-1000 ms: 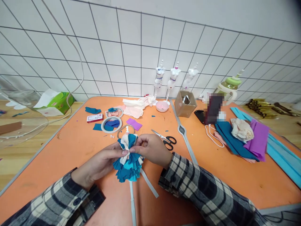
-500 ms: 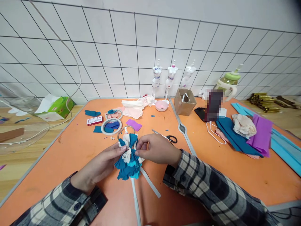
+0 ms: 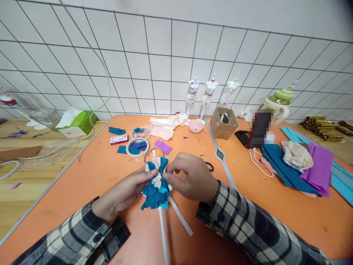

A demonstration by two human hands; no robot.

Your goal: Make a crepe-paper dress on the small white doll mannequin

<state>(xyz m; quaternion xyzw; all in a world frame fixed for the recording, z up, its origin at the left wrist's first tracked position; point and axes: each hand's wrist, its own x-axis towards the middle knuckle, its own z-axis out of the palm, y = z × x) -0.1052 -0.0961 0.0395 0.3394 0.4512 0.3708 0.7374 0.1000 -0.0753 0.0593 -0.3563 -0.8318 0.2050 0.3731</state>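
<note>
Currently the left hand (image 3: 125,189) is closed on the small dressed figure (image 3: 156,193), thumb across its bodice and fingers behind, over the near middle of the orange table (image 3: 110,180). At the figure's waist, the right hand's (image 3: 194,176) thumb and forefinger are close together, though I cannot tell whether they pinch the crepe paper; the scissors (image 3: 210,166) lie partly hidden behind that hand

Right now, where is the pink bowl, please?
In the head view, the bowl is near the far edge of the table, slightly right of center, between the pale paper and the box.
</note>
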